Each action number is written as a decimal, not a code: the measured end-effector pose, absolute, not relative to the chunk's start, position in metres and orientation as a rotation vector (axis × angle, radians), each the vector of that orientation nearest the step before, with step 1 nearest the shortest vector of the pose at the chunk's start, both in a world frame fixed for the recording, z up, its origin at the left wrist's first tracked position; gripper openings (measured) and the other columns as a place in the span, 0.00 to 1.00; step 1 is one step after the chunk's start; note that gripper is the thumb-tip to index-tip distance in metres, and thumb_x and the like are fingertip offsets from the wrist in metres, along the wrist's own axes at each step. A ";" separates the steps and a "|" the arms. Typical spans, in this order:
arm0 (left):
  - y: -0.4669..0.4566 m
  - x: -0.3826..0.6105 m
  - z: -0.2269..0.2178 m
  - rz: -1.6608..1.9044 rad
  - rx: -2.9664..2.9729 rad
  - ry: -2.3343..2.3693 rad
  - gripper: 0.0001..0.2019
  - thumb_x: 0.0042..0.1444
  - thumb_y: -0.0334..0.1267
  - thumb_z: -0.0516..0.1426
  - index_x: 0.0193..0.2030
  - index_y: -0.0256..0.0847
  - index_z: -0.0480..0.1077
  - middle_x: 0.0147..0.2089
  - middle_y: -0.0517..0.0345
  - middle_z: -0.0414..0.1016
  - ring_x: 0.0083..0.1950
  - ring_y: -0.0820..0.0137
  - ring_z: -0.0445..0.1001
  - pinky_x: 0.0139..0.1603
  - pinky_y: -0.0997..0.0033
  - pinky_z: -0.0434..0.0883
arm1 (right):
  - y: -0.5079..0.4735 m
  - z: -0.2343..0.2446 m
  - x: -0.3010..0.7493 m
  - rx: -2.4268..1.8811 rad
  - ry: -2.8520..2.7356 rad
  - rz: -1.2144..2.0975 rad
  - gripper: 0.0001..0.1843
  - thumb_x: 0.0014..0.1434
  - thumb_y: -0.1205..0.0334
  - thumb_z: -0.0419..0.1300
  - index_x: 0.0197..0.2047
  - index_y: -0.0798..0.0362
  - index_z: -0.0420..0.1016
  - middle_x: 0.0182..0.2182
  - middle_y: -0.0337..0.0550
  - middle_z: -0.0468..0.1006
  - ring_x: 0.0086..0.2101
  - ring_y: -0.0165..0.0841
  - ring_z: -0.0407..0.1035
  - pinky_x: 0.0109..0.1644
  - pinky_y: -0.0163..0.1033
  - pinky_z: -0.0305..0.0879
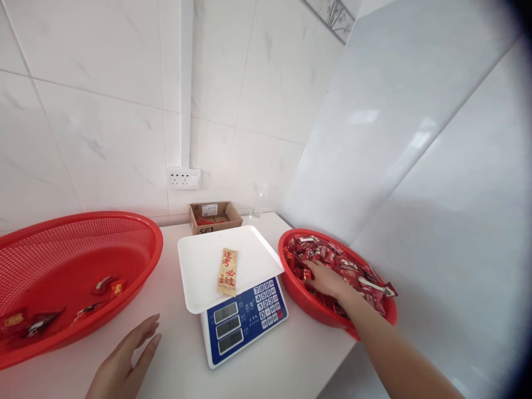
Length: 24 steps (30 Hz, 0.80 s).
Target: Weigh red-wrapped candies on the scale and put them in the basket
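Note:
My right hand (326, 280) reaches into the red basket (307, 313) at the right, which is heaped with small red wrapped packets (349, 263). Its thumb and forefinger are around a small red packet (307, 274); the other fingers are partly hidden. Above the table at the lower left, my left hand (128, 357) holds nothing, thumb and fingers apart. Between the hands stands a digital scale (249, 321) with a white pan (199, 260). One gold packet (228, 271) with red characters lies flat on the pan.
A larger red basket (137, 233) at the left holds several packets (106, 285). Behind the scale are an open cardboard box (216, 216) and a clear plastic object (257, 205). A socket (184, 178) sits on the tiled wall; a smooth panel (394, 183) borders the right.

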<state>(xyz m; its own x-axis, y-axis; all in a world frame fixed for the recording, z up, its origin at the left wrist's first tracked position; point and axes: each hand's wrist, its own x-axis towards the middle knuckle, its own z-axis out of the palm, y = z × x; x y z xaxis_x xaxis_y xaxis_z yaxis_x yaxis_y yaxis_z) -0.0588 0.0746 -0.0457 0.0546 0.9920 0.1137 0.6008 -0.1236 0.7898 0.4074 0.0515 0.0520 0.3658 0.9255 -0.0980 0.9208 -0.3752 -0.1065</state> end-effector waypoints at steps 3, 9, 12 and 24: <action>0.075 -0.059 -0.046 0.927 1.793 1.584 0.20 0.51 0.53 0.52 0.46 0.47 0.70 0.48 0.56 0.77 0.47 0.62 0.76 0.39 0.69 0.76 | 0.053 0.048 0.401 -2.593 -1.721 0.166 0.29 0.52 0.64 0.56 0.59 0.54 0.61 0.57 0.58 0.61 0.49 0.48 0.65 0.49 0.47 0.60; 0.076 -0.062 -0.051 0.914 1.786 1.560 0.21 0.51 0.54 0.52 0.47 0.47 0.69 0.47 0.57 0.78 0.47 0.63 0.76 0.41 0.69 0.75 | 0.065 0.053 0.408 -2.511 -1.642 0.133 0.18 0.55 0.69 0.50 0.50 0.53 0.66 0.43 0.48 0.75 0.43 0.39 0.69 0.45 0.39 0.61; 0.076 -0.062 -0.051 0.891 1.783 1.570 0.21 0.51 0.54 0.52 0.47 0.47 0.69 0.47 0.57 0.77 0.48 0.63 0.76 0.42 0.69 0.75 | 0.072 0.059 0.412 -2.480 -1.576 0.102 0.24 0.55 0.69 0.49 0.56 0.55 0.60 0.46 0.51 0.73 0.46 0.40 0.68 0.47 0.40 0.60; 0.074 -0.060 -0.051 0.862 1.788 1.539 0.20 0.52 0.53 0.51 0.48 0.47 0.70 0.47 0.58 0.77 0.49 0.63 0.75 0.41 0.72 0.75 | 0.089 0.042 0.400 -2.276 -1.719 0.246 0.26 0.46 0.71 0.59 0.50 0.53 0.67 0.48 0.50 0.69 0.44 0.39 0.67 0.50 0.40 0.58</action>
